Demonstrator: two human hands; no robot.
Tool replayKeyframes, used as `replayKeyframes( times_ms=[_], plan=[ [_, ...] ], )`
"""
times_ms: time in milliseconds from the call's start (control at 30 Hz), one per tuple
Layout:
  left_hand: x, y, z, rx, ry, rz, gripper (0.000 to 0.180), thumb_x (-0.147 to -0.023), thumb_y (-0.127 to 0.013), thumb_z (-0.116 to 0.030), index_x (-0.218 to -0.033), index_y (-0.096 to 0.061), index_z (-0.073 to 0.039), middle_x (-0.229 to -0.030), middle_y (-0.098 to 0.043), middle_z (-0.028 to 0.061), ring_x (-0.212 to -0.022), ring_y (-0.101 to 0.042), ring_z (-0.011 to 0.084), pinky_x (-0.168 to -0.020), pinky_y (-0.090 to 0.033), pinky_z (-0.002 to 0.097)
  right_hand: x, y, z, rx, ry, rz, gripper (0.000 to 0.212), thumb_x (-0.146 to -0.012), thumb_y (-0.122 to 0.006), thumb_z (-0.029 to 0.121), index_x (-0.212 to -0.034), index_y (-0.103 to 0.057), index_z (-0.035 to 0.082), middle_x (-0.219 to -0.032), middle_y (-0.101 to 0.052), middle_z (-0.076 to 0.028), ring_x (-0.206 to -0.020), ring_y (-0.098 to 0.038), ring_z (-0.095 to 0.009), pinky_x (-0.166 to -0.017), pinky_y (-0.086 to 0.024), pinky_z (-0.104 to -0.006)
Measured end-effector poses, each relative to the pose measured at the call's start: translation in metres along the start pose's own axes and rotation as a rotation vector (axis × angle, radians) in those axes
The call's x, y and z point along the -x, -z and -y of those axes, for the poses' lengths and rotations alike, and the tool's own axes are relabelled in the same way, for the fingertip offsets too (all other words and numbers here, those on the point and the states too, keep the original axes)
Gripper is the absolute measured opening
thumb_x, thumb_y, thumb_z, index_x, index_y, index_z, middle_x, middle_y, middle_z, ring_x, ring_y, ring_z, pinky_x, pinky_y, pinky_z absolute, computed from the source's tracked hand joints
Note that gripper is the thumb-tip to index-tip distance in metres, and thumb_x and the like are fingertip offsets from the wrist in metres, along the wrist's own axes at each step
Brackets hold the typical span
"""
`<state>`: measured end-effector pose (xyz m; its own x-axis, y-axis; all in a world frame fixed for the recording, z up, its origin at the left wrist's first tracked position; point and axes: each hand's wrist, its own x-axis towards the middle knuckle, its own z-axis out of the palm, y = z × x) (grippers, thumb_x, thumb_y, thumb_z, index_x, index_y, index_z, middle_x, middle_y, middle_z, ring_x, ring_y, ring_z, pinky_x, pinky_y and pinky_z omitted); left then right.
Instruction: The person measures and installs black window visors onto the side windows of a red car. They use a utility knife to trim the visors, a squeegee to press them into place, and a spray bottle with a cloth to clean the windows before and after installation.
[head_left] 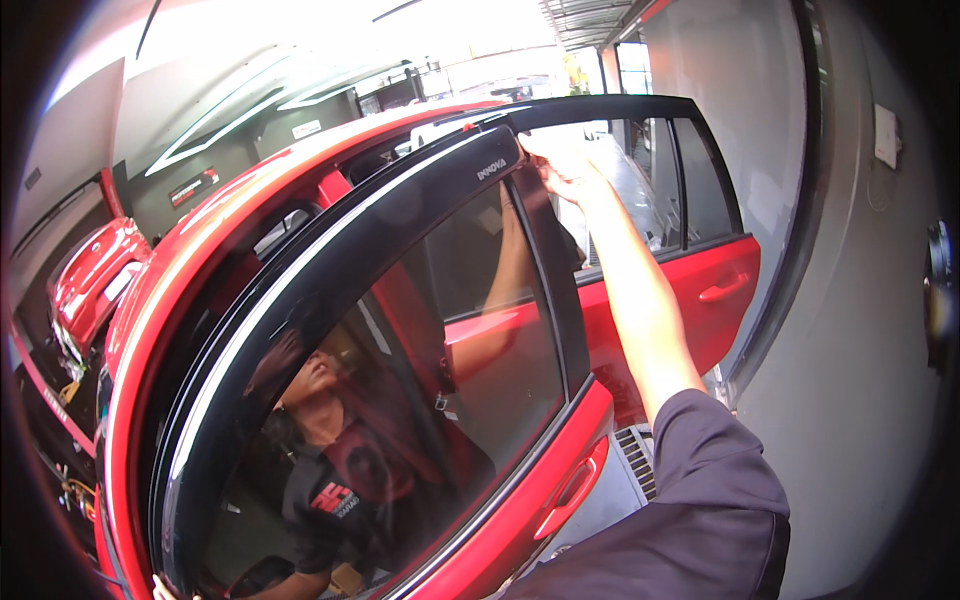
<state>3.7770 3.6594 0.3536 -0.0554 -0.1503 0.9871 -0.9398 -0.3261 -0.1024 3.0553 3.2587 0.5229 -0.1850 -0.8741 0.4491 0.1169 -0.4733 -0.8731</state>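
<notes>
A dark window visor (330, 250) with a bright chrome strip follows the curved top of the red car's front door window (400, 400). At its rear upper corner my right hand (562, 178) is closed, fingers bent round the visor's end beside the black door pillar. My right arm reaches up to it past the door's outer side. Of my left hand (162, 588) only a sliver of fingers shows at the lower left edge, by the visor's front lower end. The rest of that hand is out of the picture. My reflection shows in the tinted glass.
Behind the front door, the red rear door (690, 310) stands swung out. A grey wall (850, 300) runs along the right. A drain grate (637, 460) lies in the floor below. Another red car (95, 280) is at the far left.
</notes>
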Motion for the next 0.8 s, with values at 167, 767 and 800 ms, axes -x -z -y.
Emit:
replayKeyframes(
  times_ms=[167, 767, 800],
  plan=[
    [-0.001, 0.010, 0.006, -0.023, -0.020, 0.063, 0.072, -0.104, -0.039, -0.063, -0.134, -0.064, -0.003, -0.126, -0.064, 0.0204, -0.116, -0.058, 0.0396, -0.101, -0.044, 0.0525, 0.002, -0.021, 0.028, 0.528, 0.543, 0.000, 0.028, -0.094, -0.075, 0.026, -0.118, -0.074, 0.011, -0.087, -0.069, -0.003, -0.086, -0.063, -0.011, -0.079, -0.053, -0.0288],
    [0.050, 0.003, 0.077, -0.119, 0.125, 0.270, 0.082, -0.103, -0.031, -0.068, -0.154, -0.042, -0.004, -0.152, -0.047, 0.0192, -0.143, -0.039, 0.0387, -0.119, -0.027, 0.0500, -0.024, -0.070, 0.101, 0.675, 0.497, 0.516, 0.027, -0.095, -0.074, 0.032, -0.109, -0.076, 0.009, -0.092, -0.069, 0.003, -0.084, -0.058, -0.005, -0.076, -0.047, -0.0222],
    [0.046, 0.001, 0.076, -0.110, 0.128, 0.278, 0.083, -0.103, -0.031, -0.068, -0.154, -0.042, -0.004, -0.152, -0.047, 0.0193, -0.143, -0.040, 0.0387, -0.119, -0.027, 0.0500, -0.025, -0.069, 0.103, 0.697, 0.497, 0.468, 0.028, -0.096, -0.074, 0.032, -0.111, -0.075, 0.008, -0.091, -0.068, 0.003, -0.084, -0.058, -0.005, -0.076, -0.047, -0.0224]
  ],
)
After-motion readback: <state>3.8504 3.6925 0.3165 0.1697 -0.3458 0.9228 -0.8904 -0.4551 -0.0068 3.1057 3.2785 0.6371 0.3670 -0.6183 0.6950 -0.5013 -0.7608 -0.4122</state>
